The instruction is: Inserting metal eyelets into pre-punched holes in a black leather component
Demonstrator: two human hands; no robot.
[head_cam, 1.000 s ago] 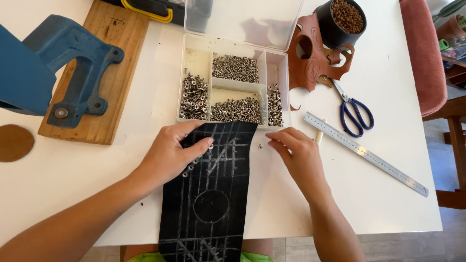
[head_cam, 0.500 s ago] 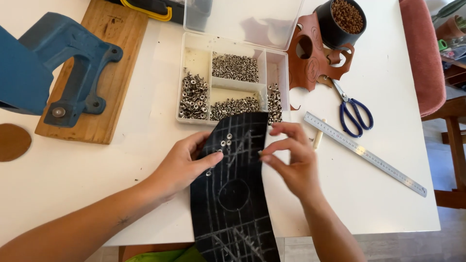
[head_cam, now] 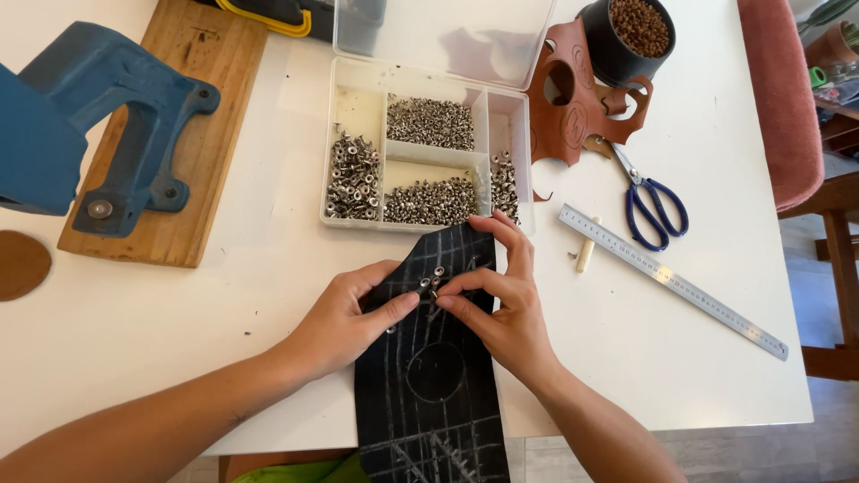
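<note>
Black mat point(head_cam: 429, 376), scored with pale lines and a drawn circle, lies on the counter point(head_cam: 224, 295) and overhangs its near edge. A few loose rivets point(head_cam: 431, 282) sit on the mat's far end, just short of the rivet box point(head_cam: 428, 148).

Left hand point(head_cam: 344, 317): fingers curled, fingertips pressing the mat beside the rivets. Right hand point(head_cam: 506, 300): thumb and forefinger pinched at one rivet; cannot tell if it is actually gripped.

Risks, as judged:
- Rivets are small and round; a slipped pinch could flick one off the mat.
- Unsupported overhang could let the mat tip and slide if the left hand lifts.
- A knuckle may nudge the box, just beyond the mat.

Scissors point(head_cam: 651, 201) and ruler point(head_cam: 671, 279) lie right of the mat, well apart.
</note>
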